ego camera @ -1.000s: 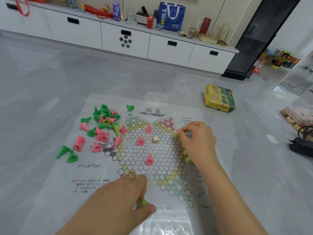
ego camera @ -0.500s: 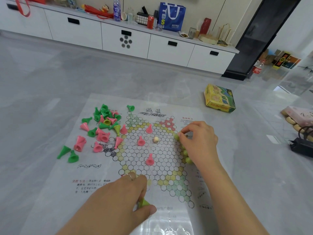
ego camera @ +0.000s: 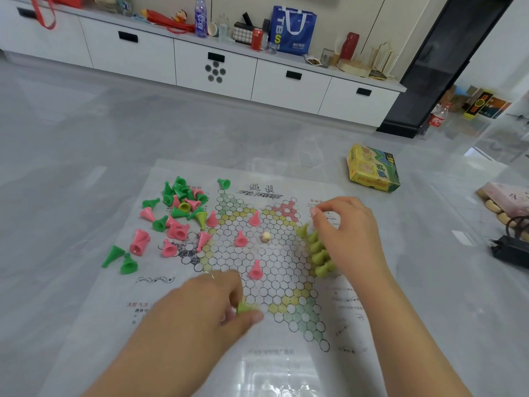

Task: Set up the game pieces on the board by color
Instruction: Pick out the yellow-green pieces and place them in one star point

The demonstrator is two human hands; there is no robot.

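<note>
A grey floor (ego camera: 86, 133) carries everything, and the paper game board (ego camera: 274, 265) is spread across it under both hands. Beyond the right hand (ego camera: 347, 239), further from the person and a little to its right, a yellow and green box (ego camera: 372, 169) lies on the floor, well apart from the board's edge.

The left hand (ego camera: 200, 316) rests on the near part of the board with its fingers curled, pinching a yellow-green piece (ego camera: 243, 306) between thumb and fingertips; the piece sticks out just at the thumb tip. The right hand sits at the board's right corner, fingers bent and fingertips drawn together above the paper; whether they hold a piece cannot be told. Touching its palm side, on its left, a row of yellow-green pieces (ego camera: 316, 247) stands upright along that corner.

Between the two hands stand four upright pink pieces (ego camera: 254, 270) scattered over the white cells, and among them a small cream die (ego camera: 266, 237), nearer the right hand. Far left of both hands, beyond the left hand, a loose heap of green and pink pieces (ego camera: 177, 213) lies partly off the grid, most tipped over, with two green pieces (ego camera: 120, 259) apart at its near left edge.
</note>
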